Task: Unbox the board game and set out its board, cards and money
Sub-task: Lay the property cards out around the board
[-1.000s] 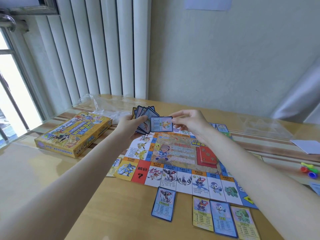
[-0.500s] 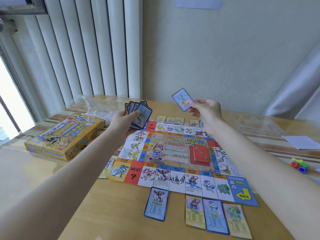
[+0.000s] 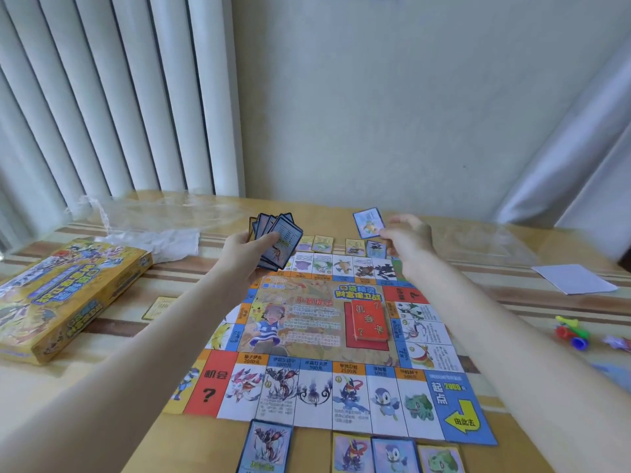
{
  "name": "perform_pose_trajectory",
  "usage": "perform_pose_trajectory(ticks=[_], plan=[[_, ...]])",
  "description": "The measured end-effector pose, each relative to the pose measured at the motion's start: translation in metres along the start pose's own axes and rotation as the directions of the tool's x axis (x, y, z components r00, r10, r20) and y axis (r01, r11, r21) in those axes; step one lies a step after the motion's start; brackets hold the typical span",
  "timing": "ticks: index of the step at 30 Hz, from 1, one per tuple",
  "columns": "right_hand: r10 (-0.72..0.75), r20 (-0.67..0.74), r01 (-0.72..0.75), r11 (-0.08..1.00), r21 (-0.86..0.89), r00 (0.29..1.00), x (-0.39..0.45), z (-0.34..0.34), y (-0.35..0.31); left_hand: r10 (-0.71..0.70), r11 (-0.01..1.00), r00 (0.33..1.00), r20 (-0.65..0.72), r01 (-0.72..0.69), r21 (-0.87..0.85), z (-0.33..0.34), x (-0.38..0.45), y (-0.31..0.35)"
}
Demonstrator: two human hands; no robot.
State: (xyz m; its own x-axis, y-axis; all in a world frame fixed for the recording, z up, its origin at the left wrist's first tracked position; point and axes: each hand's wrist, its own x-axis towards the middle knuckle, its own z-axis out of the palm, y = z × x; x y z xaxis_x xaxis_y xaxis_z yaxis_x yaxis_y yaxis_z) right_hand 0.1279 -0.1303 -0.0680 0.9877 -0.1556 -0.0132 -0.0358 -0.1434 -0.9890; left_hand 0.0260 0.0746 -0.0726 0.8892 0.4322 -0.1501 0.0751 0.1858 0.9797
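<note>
Blue-bordered single card (image 3: 368, 222) travelling out from the fanned deck (image 3: 277, 240) toward the desk's far edge, pinched by right hand (image 3: 406, 235). Left hand (image 3: 246, 251) gripping the fan. Probably heading for the row beyond the printed paper board (image 3: 327, 343).

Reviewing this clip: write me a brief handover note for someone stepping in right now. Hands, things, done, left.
Left hand grips a fan of cards. Right hand pinches a single blue card above the board's far edge.
Board lies open on the table, red card deck at its centre. Cards lie along the near edge and far edge. Box sits left.
Left: place the held cards. No money is identifiable in view.
</note>
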Motion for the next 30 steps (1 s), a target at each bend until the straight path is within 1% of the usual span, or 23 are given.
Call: perform_pose_trajectory(ticks=[5,12,19,23,25,28,30], plan=[[0.006,-0.031,-0.013,0.973,-0.229,0.999,0.030,0.032,0.022,-0.022,1.000,1.000,0.015,0.022,-0.003,0.012,0.028,-0.014],[-0.015,-0.020,0.005,0.899,-0.437,1.000,0.048,0.069,0.038,-0.050,0.999,0.998,0.032,0.050,-0.003,0.026,0.053,-0.026],[-0.112,0.056,0.122,0.767,-0.630,0.992,0.052,0.074,0.047,-0.088,0.995,0.994,0.063,0.091,-0.047,0.029,0.057,-0.034],[-0.254,0.049,0.214,0.679,-0.702,0.966,0.059,0.057,0.045,-0.089,0.994,0.994,0.059,0.092,-0.054,0.029,0.056,-0.035],[-0.287,0.138,0.290,0.600,-0.746,0.948,0.065,0.047,0.045,-0.085,0.994,0.995,0.055,0.089,-0.068,0.029,0.056,-0.033],[-0.199,0.310,0.368,0.474,-0.800,0.930,0.071,0.039,0.049,-0.081,0.993,0.996,0.040,0.084,-0.078,0.027,0.057,-0.029],[-0.160,0.343,0.377,0.457,-0.806,0.926,0.072,0.038,0.051,-0.076,0.993,0.997,0.034,0.079,-0.084,0.026,0.058,-0.027]])
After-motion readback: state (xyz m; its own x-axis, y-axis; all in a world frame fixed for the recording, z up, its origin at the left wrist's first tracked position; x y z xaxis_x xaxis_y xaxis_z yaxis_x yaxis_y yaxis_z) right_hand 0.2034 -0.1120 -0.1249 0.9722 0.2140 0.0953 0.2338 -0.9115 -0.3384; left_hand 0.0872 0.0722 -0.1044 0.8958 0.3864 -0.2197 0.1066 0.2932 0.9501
